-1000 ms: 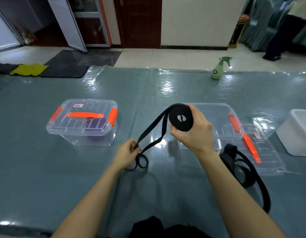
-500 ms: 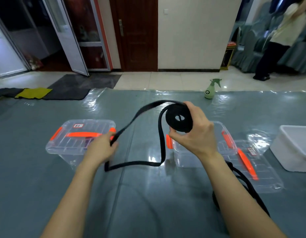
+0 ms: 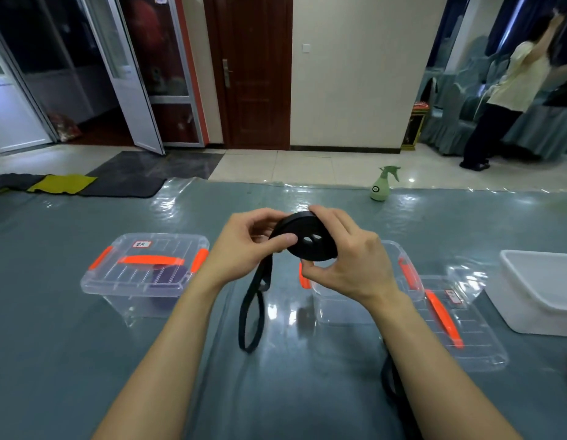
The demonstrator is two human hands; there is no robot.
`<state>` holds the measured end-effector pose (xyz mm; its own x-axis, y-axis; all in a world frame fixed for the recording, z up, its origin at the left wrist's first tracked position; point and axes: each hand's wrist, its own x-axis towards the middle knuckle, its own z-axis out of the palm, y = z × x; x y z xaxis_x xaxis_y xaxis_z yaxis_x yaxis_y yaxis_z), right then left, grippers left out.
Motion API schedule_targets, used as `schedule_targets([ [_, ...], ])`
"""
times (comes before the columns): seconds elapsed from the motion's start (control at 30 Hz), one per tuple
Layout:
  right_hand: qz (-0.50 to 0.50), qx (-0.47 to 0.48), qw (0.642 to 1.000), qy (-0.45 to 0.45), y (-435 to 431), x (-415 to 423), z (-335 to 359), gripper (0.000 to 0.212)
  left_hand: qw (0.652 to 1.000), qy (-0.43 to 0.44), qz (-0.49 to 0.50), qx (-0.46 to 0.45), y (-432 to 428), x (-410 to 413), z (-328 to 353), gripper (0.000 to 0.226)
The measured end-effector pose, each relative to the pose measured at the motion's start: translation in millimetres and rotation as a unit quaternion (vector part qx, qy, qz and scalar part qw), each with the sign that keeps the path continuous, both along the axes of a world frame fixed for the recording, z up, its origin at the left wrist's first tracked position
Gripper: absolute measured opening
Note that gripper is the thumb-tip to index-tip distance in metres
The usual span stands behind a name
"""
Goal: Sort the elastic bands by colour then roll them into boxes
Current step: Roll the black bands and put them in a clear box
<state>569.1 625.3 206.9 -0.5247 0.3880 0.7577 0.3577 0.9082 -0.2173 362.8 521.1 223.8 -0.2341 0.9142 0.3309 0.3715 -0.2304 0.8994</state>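
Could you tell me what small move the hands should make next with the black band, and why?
Probably another winding turn: the right hand holds the black rolled elastic band, the left hand pinches its edge, and a loose tail loop hangs unrolled.

The left hand (image 3: 244,249) has come up from out at the left to the black roll (image 3: 307,241), its thumb now pressing the face; the loose tail (image 3: 253,312) hangs shorter.
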Motion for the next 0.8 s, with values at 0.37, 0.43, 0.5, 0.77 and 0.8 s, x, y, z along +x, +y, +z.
schedule_targets([
  [0.37, 0.003, 0.004, 1.0, 0.006, -3.9, 7.1, 22.7, 0.078, 0.998, 0.038, -0.017, -0.05, 7.0, -3.1, 33.9, 0.02],
  [0.43, 0.022, -0.089, 0.995, -0.024, -3.9, 9.3, 23.6, 0.094, 0.996, 0.052, -0.013, -0.066, 4.8, -5.4, 39.0, 0.017],
  [0.5, 0.038, -0.232, 0.968, -0.088, -1.9, 14.2, 26.3, 0.112, 0.99, 0.097, -0.015, -0.101, 1.7, -9.8, 50.2, 0.016],
  [0.77, 0.125, -0.433, 0.892, -0.024, 1.8, 9.2, 29.8, 0.02, 0.921, 0.338, -0.032, -0.191, 1.3, -9.9, 98.6, 0.021],
  [0.8, 0.133, -0.439, 0.888, -0.009, 1.0, 8.1, 29.2, 0.016, 0.919, 0.343, -0.035, -0.194, 1.2, -10.5, 102.3, 0.02],
])
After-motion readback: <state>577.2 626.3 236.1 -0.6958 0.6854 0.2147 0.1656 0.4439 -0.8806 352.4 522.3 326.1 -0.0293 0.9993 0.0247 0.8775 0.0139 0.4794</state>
